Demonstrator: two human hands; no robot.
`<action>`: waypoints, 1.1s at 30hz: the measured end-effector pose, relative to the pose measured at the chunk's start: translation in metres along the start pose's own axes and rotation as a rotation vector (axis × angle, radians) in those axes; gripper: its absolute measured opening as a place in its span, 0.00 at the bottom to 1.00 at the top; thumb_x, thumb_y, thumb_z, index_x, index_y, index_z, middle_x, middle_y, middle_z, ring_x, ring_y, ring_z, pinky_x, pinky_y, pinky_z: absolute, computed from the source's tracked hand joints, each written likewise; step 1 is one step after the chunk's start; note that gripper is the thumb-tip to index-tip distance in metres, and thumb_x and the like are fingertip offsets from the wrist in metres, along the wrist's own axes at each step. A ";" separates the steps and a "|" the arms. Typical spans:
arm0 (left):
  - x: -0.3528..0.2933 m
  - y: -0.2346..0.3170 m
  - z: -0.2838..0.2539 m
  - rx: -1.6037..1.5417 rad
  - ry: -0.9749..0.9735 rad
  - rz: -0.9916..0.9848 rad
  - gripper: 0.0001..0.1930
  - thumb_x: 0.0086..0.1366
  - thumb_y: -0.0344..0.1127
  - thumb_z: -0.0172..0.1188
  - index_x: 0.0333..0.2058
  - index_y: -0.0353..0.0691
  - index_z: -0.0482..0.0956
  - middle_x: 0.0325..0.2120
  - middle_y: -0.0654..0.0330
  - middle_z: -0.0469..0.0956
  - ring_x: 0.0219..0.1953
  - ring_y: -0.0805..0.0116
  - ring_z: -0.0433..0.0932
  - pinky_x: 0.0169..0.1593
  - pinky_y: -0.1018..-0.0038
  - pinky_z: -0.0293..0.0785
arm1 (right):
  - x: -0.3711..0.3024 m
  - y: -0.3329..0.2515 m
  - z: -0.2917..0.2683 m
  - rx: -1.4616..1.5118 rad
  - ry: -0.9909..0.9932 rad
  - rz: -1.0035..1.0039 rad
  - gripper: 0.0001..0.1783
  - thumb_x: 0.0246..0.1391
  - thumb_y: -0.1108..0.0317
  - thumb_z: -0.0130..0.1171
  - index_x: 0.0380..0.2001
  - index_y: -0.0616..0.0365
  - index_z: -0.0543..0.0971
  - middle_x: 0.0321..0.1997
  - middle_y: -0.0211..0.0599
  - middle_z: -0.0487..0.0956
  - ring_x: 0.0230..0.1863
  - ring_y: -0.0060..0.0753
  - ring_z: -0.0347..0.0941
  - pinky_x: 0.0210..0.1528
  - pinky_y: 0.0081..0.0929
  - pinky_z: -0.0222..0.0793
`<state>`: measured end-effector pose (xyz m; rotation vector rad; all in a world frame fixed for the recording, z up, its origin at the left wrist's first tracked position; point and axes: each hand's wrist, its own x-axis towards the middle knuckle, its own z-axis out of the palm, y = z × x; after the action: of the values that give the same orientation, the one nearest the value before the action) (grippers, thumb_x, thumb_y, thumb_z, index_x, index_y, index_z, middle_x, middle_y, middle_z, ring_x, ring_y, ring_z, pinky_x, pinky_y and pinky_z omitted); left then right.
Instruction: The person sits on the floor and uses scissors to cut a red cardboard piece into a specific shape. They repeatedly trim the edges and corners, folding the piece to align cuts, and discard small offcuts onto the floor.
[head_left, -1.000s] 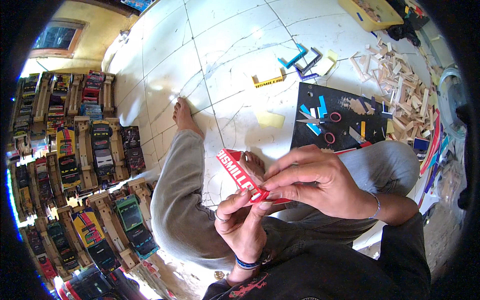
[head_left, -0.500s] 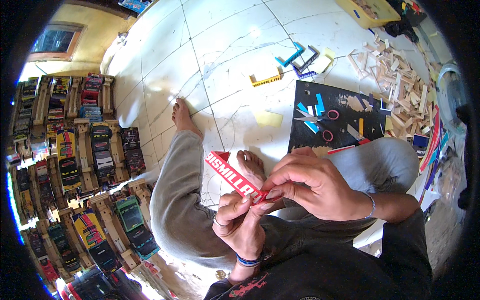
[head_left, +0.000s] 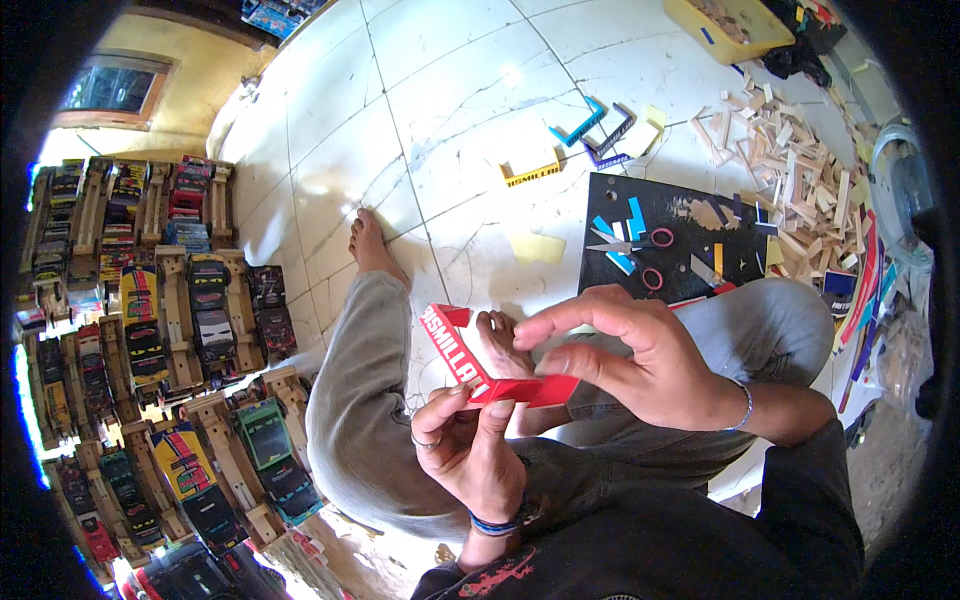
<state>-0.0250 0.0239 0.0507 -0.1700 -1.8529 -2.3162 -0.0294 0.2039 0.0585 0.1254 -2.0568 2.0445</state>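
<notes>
A red U-shaped strip-covered piece (head_left: 455, 355) with white lettering is pinched between the thumb and fingers of my left hand (head_left: 478, 455), near its lower corner. One short arm of it points toward my right hand (head_left: 640, 365). That hand's thumb and index finger are spread apart beside this arm; whether the thumb touches it I cannot tell. Past my right hand lies a black board (head_left: 680, 230) bearing scissors (head_left: 630, 243), a cutter knife (head_left: 712, 272) and blue scraps (head_left: 637, 215).
Similar yellow (head_left: 530, 175), light blue (head_left: 580, 122) and dark (head_left: 618, 130) U-shaped pieces lie on the tiled floor. A heap of wood blocks (head_left: 800, 180) is at right, below a yellow tub (head_left: 725, 40). Toy trucks (head_left: 190, 465) stand in rows at left.
My right hand's fingers have parted from their pinch and drawn away from the red piece. The piece has tilted, showing its right arm, while my left hand keeps hold of it.
</notes>
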 end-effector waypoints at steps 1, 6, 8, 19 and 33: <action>0.000 0.000 0.000 0.003 0.002 -0.006 0.19 0.61 0.20 0.67 0.49 0.40 0.74 0.46 0.57 0.78 0.48 0.67 0.78 0.54 0.71 0.77 | 0.001 0.001 -0.003 -0.076 -0.038 -0.057 0.08 0.58 0.66 0.65 0.41 0.51 0.85 0.38 0.28 0.85 0.38 0.29 0.79 0.45 0.30 0.66; -0.003 -0.001 0.002 0.001 0.005 0.006 0.20 0.61 0.18 0.66 0.49 0.41 0.72 0.46 0.58 0.78 0.46 0.68 0.78 0.52 0.71 0.78 | -0.003 0.000 -0.006 -0.175 -0.151 -0.087 0.09 0.55 0.65 0.68 0.40 0.49 0.85 0.36 0.25 0.85 0.38 0.26 0.80 0.49 0.29 0.64; -0.005 -0.001 0.003 0.030 -0.013 0.032 0.20 0.60 0.17 0.66 0.48 0.40 0.72 0.46 0.57 0.78 0.46 0.68 0.79 0.52 0.72 0.79 | -0.004 0.000 -0.007 -0.177 -0.163 -0.047 0.10 0.51 0.68 0.71 0.39 0.50 0.86 0.37 0.23 0.86 0.39 0.24 0.81 0.51 0.29 0.65; -0.008 -0.011 0.009 0.139 0.062 0.189 0.31 0.59 0.23 0.70 0.59 0.41 0.65 0.45 0.56 0.79 0.44 0.66 0.80 0.49 0.72 0.79 | -0.002 0.004 -0.004 -0.065 -0.212 -0.072 0.08 0.57 0.69 0.64 0.42 0.52 0.82 0.36 0.29 0.82 0.39 0.32 0.79 0.50 0.33 0.65; 0.003 0.004 -0.003 0.203 -0.208 0.189 0.12 0.55 0.36 0.73 0.34 0.38 0.81 0.42 0.51 0.78 0.48 0.50 0.76 0.52 0.54 0.76 | -0.005 -0.009 -0.014 -0.109 -0.194 -0.261 0.13 0.52 0.65 0.70 0.41 0.46 0.81 0.42 0.18 0.82 0.45 0.20 0.78 0.55 0.32 0.61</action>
<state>-0.0272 0.0195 0.0546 -0.5509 -2.0535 -2.0374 -0.0209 0.2171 0.0662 0.5621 -2.1268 1.8208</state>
